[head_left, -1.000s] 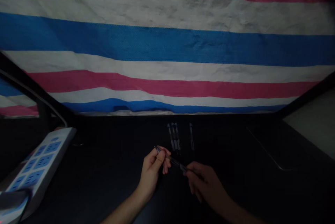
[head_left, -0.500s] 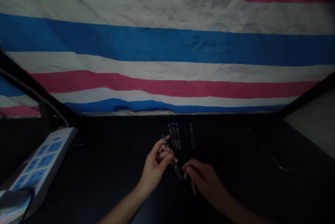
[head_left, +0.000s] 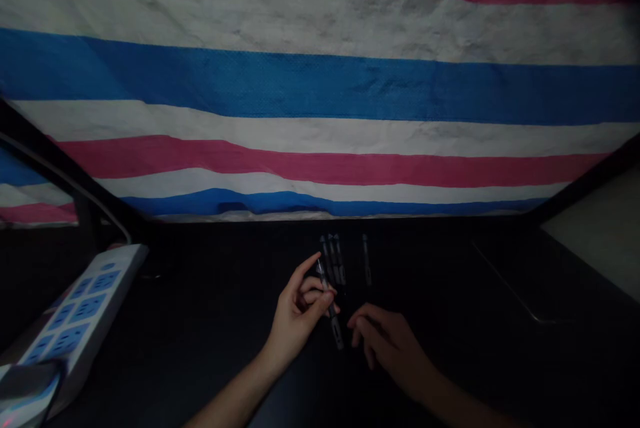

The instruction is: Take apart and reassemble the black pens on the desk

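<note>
My left hand (head_left: pixel 300 308) pinches a dark pen (head_left: pixel 332 313) between thumb and fingers, with the forefinger stretched forward; the pen points away from me, almost in line with the pens ahead. My right hand (head_left: pixel 385 341) rests low on the black table (head_left: pixel 210 321) just right of the pen's near end, fingers curled loosely, and nothing shows in it. A group of three pens (head_left: pixel 333 259) lies side by side beyond my left hand. A single pen (head_left: pixel 367 259) lies a little to their right.
A white power strip with blue sockets (head_left: pixel 75 315) lies at the left on the table. A red, white and blue striped tarp (head_left: pixel 320 81) hangs behind the table. A dark flat sheet (head_left: pixel 525 275) lies at the right.
My left hand has turned the pen from lying crosswise to pointing away from me and moved it slightly forward. My right hand let go of its end and drew back a little.
</note>
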{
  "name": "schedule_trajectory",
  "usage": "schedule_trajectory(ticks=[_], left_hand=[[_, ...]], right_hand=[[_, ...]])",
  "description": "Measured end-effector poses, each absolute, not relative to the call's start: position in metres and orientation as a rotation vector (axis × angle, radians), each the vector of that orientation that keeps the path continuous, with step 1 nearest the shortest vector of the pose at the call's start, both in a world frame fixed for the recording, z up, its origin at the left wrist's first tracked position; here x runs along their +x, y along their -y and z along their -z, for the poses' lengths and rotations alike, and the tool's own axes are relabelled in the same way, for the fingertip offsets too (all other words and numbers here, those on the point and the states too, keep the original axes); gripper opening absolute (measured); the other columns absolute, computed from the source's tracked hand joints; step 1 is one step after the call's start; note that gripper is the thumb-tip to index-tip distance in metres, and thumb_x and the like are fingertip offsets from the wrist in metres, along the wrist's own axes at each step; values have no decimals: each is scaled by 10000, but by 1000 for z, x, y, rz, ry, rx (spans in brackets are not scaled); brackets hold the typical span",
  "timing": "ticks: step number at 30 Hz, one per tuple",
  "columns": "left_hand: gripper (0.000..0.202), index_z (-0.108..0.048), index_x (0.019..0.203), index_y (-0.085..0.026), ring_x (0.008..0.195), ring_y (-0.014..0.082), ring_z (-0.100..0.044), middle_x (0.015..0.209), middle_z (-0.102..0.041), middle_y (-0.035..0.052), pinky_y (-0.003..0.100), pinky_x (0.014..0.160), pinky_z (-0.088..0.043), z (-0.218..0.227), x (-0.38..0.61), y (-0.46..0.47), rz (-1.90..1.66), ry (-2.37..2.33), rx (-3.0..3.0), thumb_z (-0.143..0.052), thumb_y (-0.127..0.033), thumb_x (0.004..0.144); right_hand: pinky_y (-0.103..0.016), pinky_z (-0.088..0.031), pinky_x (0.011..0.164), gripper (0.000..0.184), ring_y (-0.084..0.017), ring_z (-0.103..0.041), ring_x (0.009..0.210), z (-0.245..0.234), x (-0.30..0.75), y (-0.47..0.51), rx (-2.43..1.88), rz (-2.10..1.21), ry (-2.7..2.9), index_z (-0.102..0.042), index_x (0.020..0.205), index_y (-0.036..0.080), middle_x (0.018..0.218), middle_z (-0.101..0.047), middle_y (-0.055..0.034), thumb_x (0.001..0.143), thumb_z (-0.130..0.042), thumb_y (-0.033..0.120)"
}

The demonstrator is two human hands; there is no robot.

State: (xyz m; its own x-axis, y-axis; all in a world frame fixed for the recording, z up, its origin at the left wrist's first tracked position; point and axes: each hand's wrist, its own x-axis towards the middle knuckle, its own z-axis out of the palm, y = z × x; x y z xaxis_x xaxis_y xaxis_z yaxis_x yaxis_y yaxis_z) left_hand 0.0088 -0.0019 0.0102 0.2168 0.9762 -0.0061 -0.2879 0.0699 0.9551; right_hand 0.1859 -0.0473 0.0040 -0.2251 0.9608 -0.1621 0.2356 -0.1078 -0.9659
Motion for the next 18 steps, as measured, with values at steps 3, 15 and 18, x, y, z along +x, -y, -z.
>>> schedule_trajectory(ticks=[3,15,18], left_hand=[[670,-413,1335,-233,610,156,-668,788,-653,2,271,612,-505,-10,9,1,-1164,-866,1048,-727,-261,744],[550,-455,1232,-189,610,154,-674,790,-669,15,238,573,-497,-8,8,0,-1142,-887,1048,-719,-264,756],[540,-445,1232,-192,617,151,-678,800,-670,14,232,579,-498,-7,7,1,-1139,-876,1060,-712,-256,767]], right_hand=[[-175,-366,440,331,-59,-498,426,-3,186,47,-1350,-1378,1489,-626,846,167,668,-613,15,923,-430,422],[-179,-368,448,295,-62,-501,435,-5,185,49,-1362,-1371,1498,-630,850,160,673,-615,12,922,-438,373],[-177,-365,447,293,-59,-499,433,-4,185,49,-1349,-1368,1500,-628,851,160,675,-616,12,927,-431,363]])
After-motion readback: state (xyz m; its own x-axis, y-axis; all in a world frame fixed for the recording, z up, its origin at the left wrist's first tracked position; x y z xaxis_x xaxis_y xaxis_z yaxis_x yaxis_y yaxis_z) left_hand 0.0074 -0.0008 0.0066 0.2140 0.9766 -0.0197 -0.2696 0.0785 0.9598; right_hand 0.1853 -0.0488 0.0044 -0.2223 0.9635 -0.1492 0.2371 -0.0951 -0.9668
